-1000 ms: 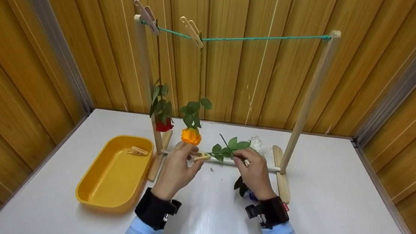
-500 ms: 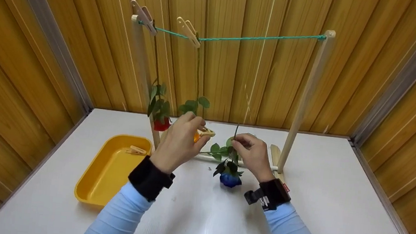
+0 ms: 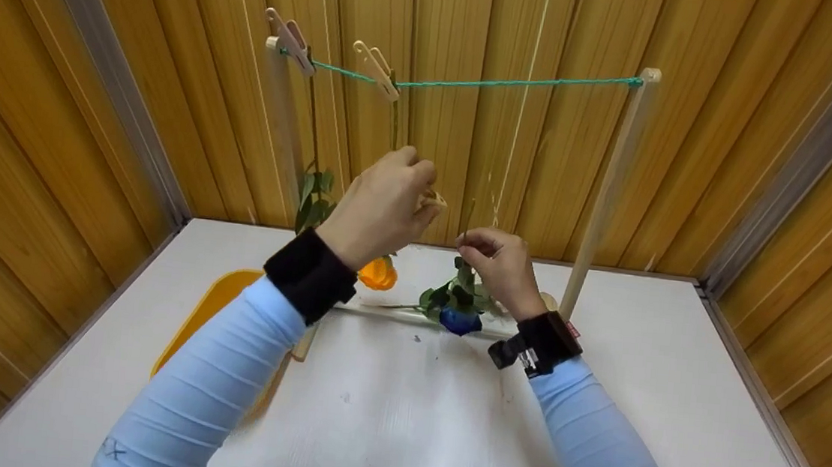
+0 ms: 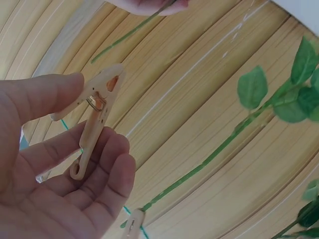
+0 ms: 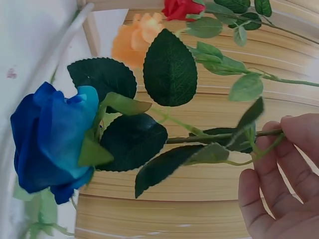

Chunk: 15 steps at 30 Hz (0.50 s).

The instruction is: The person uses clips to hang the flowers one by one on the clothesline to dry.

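My left hand pinches a beige clothespin between thumb and fingers; in the left wrist view its handles are spread near the thumb and its tip points up. In my right hand is the stem of a blue rose, held between thumb and fingertips, bloom hanging downward with dark green leaves around it. The stem's upper end rises above the fingers, to the right of the clothespin and apart from it. Both hands are below the green cord. An orange rose hangs behind my left forearm from a clothespin.
A second clothespin on the cord holds a red rose. The wooden posts stand on either side. A yellow tray lies partly behind the left arm. Another stem with leaves lies near the frame's lower bar.
My right hand has lifted the blue rose off the table and turned it bloom-down. My left hand has risen with the clothespin towards the cord, its arm now covering much of the tray.
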Tool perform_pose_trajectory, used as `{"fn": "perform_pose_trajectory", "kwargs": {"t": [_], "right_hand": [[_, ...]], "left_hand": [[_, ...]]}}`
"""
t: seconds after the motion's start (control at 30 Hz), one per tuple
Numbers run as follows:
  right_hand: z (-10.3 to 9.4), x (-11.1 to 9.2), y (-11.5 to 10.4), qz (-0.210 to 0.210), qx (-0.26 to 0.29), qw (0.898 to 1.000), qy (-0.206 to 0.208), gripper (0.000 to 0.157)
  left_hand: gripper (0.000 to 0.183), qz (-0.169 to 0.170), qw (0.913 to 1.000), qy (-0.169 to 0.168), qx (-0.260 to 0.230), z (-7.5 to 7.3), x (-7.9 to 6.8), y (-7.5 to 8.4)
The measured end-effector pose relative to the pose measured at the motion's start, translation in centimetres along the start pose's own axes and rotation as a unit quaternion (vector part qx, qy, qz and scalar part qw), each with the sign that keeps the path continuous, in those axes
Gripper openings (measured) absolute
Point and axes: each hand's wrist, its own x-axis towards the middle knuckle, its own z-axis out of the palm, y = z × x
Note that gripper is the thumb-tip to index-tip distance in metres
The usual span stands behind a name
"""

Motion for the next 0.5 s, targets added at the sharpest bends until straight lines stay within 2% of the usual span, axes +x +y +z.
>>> {"fn": "perform_pose_trajectory", "kwargs": {"t": [0.13,0.3,0.5], "right_hand": [[0.0,1.0,-0.5,-0.003,0.013,1.000,-0.003,0.011],[-0.2,2.4,-1.3,-0.015,-0.007,1.000,0.003,0.011],[-0.7,4.0,-2.3,-0.037,-0.033,0.999,0.022,0.012]], "left_hand": [[0.015,-0.006,0.9999,-0.013,0.005,-1.2,1.6,0.1],[0.021,-0.018,0.9994,-0.028,0.011,-2.8,3.6,0.2],[0.024,-0.024,0.9992,-0.030,0.009,-4.8,5.9,0.1]]}}
